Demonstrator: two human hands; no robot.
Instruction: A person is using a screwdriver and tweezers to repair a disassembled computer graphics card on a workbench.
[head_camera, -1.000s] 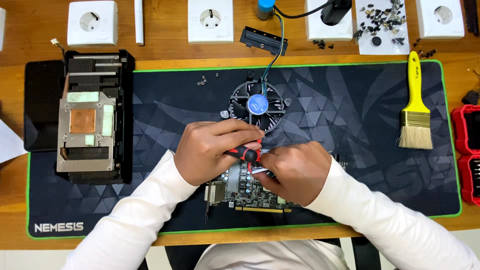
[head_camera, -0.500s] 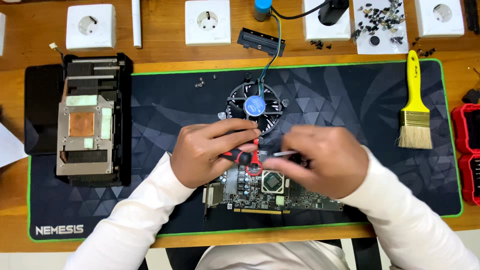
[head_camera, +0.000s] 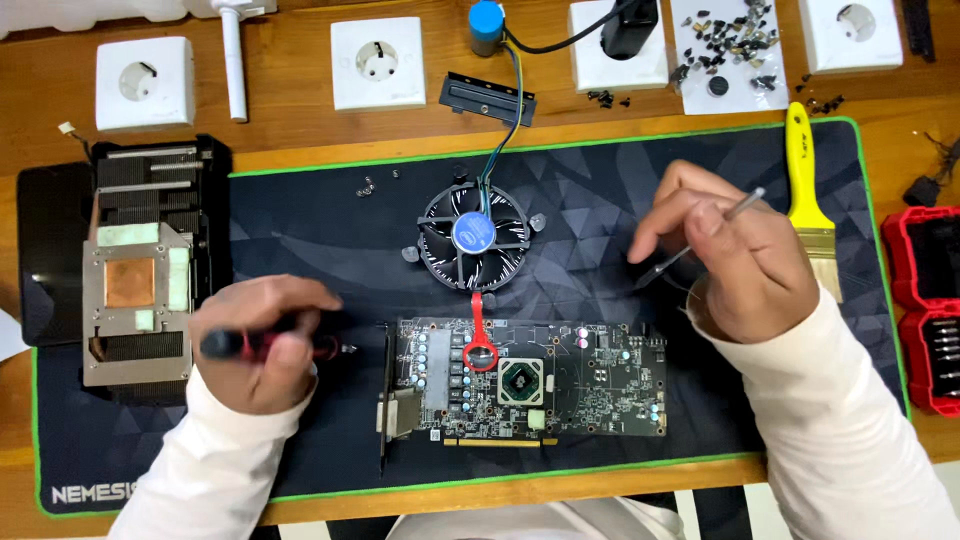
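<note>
Now my two hands, which a second ago met over the graphics card (head_camera: 525, 382), are drawn apart: my left hand (head_camera: 262, 340) is clenched around a red-and-black screwdriver (head_camera: 270, 346) on the mat (head_camera: 330, 230) just left of the card, and my right hand (head_camera: 730, 255) pinches a thin metal tool (head_camera: 700, 245) above the mat to the card's upper right. The bare card lies uncovered near the counter's (head_camera: 300, 130) front edge, a red tool (head_camera: 479, 335) resting on it below the round fan (head_camera: 473, 240). Open mat lies between my hands; the heatsink (head_camera: 135, 270) bounds the left, the yellow brush (head_camera: 808, 190) and red bit case (head_camera: 925, 310) the right.
</note>
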